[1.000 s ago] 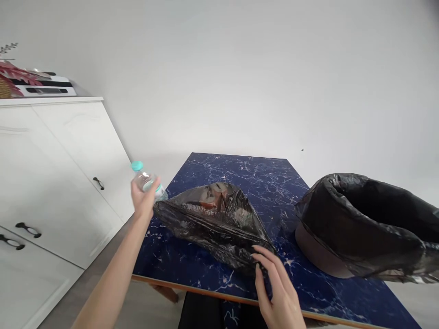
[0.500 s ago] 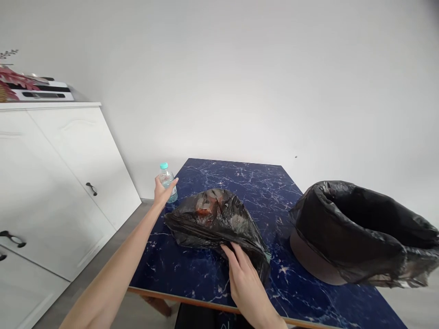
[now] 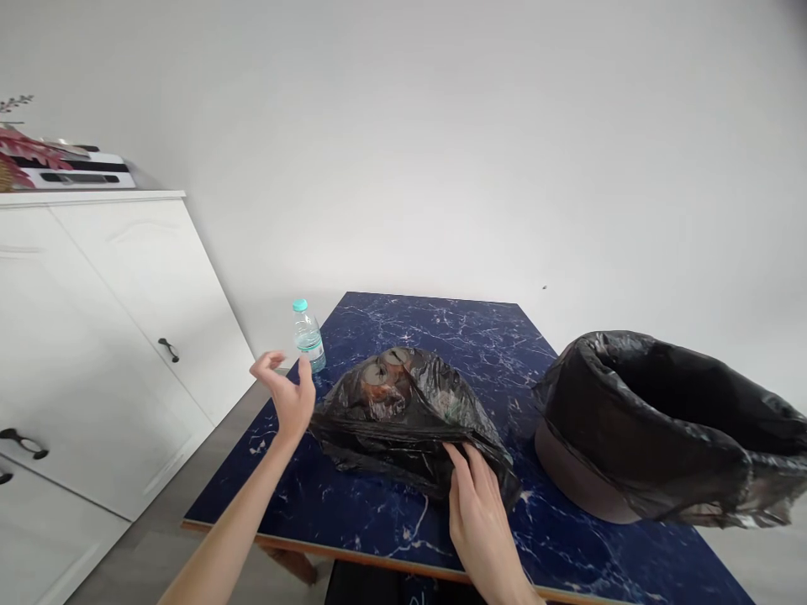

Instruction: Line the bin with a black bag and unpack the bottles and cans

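My left hand (image 3: 291,397) is in the air at the table's left side, fingers curved apart with nothing in them. Just beyond it a clear plastic water bottle (image 3: 308,334) with a turquoise cap stands upright, apart from the hand. A black garbage bag (image 3: 416,416) lies on the table, its mouth toward me. Roundish, brownish items show dimly through the thin plastic. My right hand (image 3: 484,517) holds the bag's near right edge, its fingertips partly hidden in the folds.
The blue marble-patterned table (image 3: 441,328) stands against a white wall. On its right is a trash bin (image 3: 580,479) lined with a black bag folded over the rim. A white cabinet (image 3: 126,336) is at the left. Something dark (image 3: 384,584) sits below the table's front edge.
My left hand has let go of the water bottle and come back toward me, leaving it standing. My right hand has shifted right, drawing the garbage bag's near edge along.
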### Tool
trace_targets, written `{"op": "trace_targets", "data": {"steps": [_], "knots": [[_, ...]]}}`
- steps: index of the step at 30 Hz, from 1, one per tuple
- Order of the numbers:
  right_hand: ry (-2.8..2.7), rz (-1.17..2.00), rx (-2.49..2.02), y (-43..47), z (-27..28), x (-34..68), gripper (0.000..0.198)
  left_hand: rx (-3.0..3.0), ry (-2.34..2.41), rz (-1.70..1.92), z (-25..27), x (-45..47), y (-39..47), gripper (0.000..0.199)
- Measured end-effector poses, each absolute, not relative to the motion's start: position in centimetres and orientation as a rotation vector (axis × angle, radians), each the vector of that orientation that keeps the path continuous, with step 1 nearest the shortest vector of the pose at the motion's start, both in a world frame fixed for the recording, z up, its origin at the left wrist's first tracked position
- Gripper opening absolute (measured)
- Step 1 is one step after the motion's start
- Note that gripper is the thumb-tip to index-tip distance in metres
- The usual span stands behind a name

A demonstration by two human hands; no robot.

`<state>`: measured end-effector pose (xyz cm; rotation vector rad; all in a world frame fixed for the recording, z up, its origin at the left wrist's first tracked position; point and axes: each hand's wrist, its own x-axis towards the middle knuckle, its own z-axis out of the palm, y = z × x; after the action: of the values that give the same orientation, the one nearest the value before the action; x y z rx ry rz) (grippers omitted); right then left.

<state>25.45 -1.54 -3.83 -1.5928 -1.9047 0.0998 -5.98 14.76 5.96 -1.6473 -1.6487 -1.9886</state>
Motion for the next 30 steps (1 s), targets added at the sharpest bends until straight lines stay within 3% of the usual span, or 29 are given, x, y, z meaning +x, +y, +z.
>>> {"op": "trace_targets", "data": {"steps": [4, 6, 9, 14, 20, 26, 30], "knots": [[-1.815, 0.038, -1.600, -1.2, -4.0, 25.6, 0.052, -2.350, -1.338, -1.668, 7.1, -1.1, 7.5, 0.003], [-1.787, -0.005, -1.601, -0.9, -3.7, 25.7, 0.050, -2.985, -1.023, -1.035, 7.5, 1.5, 4.8, 0.017], [-1.782, -0.091, -1.599, -0.2, -3.1, 26.2, 0.047, -3.136, -0.951, -0.588, 6.9, 4.6, 3.4, 0.031], [-1.746, -0.193, -1.705, 1.8, -2.0, 28.2, 0.041, -2.988, -1.116, -0.510, 4.6, 7.5, 5.4, 0.045], [-1.811, -0.016, -2.000, 3.8, -0.4, 30.5, 0.027, -2.878, -1.165, -0.552, 4.2, 8.9, 6.9, 0.048], [-1.814, 0.126, -1.964, 2.4, 0.6, 30.6, 0.042, -2.920, -1.088, -0.559, 4.7, 9.3, 6.9, 0.053], [-1.821, 0.149, -1.718, 0.0, 2.4, 29.7, 0.042, -2.988, -1.012, -0.508, 5.2, 9.8, 7.0, 0.070]]}}
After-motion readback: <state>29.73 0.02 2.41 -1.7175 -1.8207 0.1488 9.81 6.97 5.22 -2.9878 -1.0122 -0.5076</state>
